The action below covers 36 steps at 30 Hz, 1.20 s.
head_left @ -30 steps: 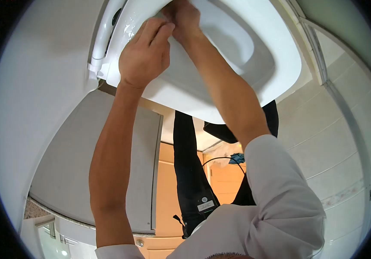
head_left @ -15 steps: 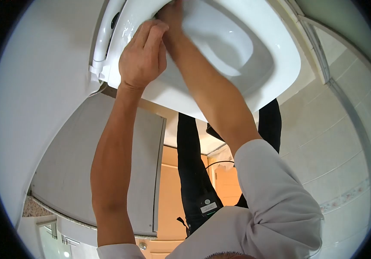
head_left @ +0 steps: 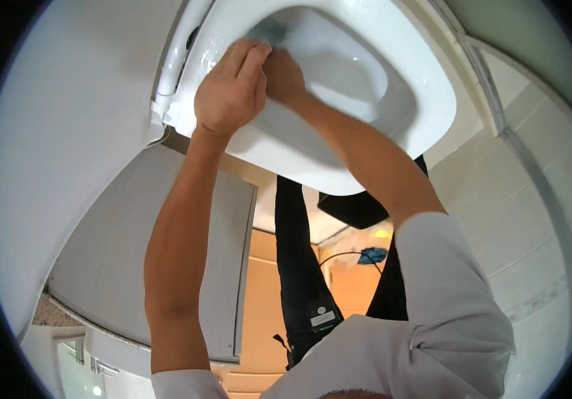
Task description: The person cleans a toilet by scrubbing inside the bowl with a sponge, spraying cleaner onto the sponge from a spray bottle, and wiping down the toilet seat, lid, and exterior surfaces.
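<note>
A white toilet bowl [head_left: 435, 93] fills the upper middle of the head view, its rim wet and shiny. My left hand [head_left: 231, 86] is curled over the left part of the rim, fingers bent together; whatever they grip is hidden. Inside the bowl, close beside it, my right hand [head_left: 285, 76] is closed with its fingers turned away from me. Just beyond the right hand lies a blurred grey-green patch [head_left: 267, 32] against the bowl wall, which I cannot identify.
A white raised seat edge [head_left: 183, 60] runs along the left of the bowl. Left below stands a grey panel [head_left: 153, 246]. A metal-framed partition [head_left: 492, 93] and tiles are at right. Beneath the bowl are a black object [head_left: 352, 209] and a blue crumpled item [head_left: 372, 255].
My right hand has drawn back down along the bowl's left wall, its elbow swinging right. My left hand has shifted slightly right and down. The grey-green patch now shows more.
</note>
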Available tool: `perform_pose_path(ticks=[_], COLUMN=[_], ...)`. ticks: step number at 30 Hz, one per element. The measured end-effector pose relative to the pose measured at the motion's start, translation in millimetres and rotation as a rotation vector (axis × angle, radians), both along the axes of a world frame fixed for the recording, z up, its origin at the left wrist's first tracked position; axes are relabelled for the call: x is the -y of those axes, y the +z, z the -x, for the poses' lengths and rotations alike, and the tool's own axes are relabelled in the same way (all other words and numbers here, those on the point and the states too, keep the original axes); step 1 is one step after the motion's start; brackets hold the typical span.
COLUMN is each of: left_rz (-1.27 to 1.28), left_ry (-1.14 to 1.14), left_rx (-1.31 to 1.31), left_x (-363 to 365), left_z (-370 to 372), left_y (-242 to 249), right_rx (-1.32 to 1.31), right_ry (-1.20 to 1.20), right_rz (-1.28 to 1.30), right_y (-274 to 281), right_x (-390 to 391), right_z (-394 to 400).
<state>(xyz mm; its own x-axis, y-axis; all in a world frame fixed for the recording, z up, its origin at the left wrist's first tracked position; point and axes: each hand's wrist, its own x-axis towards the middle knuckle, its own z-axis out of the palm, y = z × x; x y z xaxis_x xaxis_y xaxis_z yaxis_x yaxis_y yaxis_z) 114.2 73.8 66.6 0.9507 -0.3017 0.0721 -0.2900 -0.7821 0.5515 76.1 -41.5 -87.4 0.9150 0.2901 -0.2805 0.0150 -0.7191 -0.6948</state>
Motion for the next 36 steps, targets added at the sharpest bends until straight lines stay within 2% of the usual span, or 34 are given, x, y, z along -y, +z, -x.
perform_pose_path(ticks=[1,4,7,8,11,13,14,16,18,19,21,22,24,26,27,28,30,32,33,35,36], left_rz=[0.006,0.008,-0.006,-0.006,-0.009,-0.002,-0.011,-0.019,-0.013,-0.011,-0.029,-0.025,-0.058,-0.099,-0.140,-0.173,-0.033,0.002,0.138,0.040,0.033], left_ry=[-0.008,-0.005,-0.012,-0.018,-0.023,0.001,0.000,0.006,-0.009,0.001,-0.010,0.000,0.023,0.019,0.002,0.079,0.135,0.298,0.301,0.417,0.444], left_rx=[0.023,0.024,0.023,0.042,0.050,0.058,0.025,0.002,0.021,0.036,-0.003,0.004,0.083,0.065,0.046,-0.071,-0.393,-0.657,-0.587,-0.507,-0.513], left_x=[0.5,1.6,-1.9,-1.7,-4.4,-3.8,-5.6,-9.0,-9.1,-10.6,-11.1,-10.8,-5.7,-1.3,1.7,13.8,52.3,108.3,136.4,169.2,176.5], left_z=[0.1,4.8,7.4,4.8,5.1,6.4,7.8,8.7,10.3,12.7,13.2,13.0,13.8,16.4,16.0,23.6,44.4,73.6,97.8,97.6,88.4], left_y=[-0.8,0.4,0.8,-0.3,0.2,2.4,3.6,4.1,3.0,-2.0,1.5,1.8,1.6,0.5,-1.5,-5.4,-6.0,-33.8,-91.7,-87.0,-92.5], right_rx=[0.117,0.096,0.159,0.052,0.044,0.083,0.098,0.144,0.197,0.187,0.099,0.052,0.136,-0.016,0.003,-0.034,-0.088,0.082,0.084,0.111,0.109], right_ry=[0.070,0.163,0.167,0.231,0.369,0.440,0.500,0.567,0.426,0.448,0.497,0.556,0.596,0.523,0.537,0.573,0.616,0.719,0.743,0.621,0.645], right_rz=[0.026,0.041,0.098,0.147,0.109,0.138,0.147,0.327,0.154,0.172,0.312,0.276,0.317,0.352,0.343,0.389,0.428,0.468,0.449,0.195,0.180], right_y=[6.7,8.4,-23.6,-14.5,50.1,50.4,45.7,21.6,-13.5,-9.9,23.6,41.7,76.3,98.7,105.8,109.8,128.2,151.5,163.0,180.1,184.0], right_x=[9.7,26.4,15.0,14.0,59.3,76.7,76.9,55.4,34.0,36.3,42.1,58.1,93.9,112.0,117.2,122.0,137.8,152.9,159.7,173.4,176.1], right_z=[14.6,-1.9,-37.5,-38.6,18.0,10.4,9.2,-44.3,-63.0,-55.9,-35.6,-24.1,3.9,8.9,0.6,-6.0,-10.7,-29.5,-37.7,-47.6,-48.1])
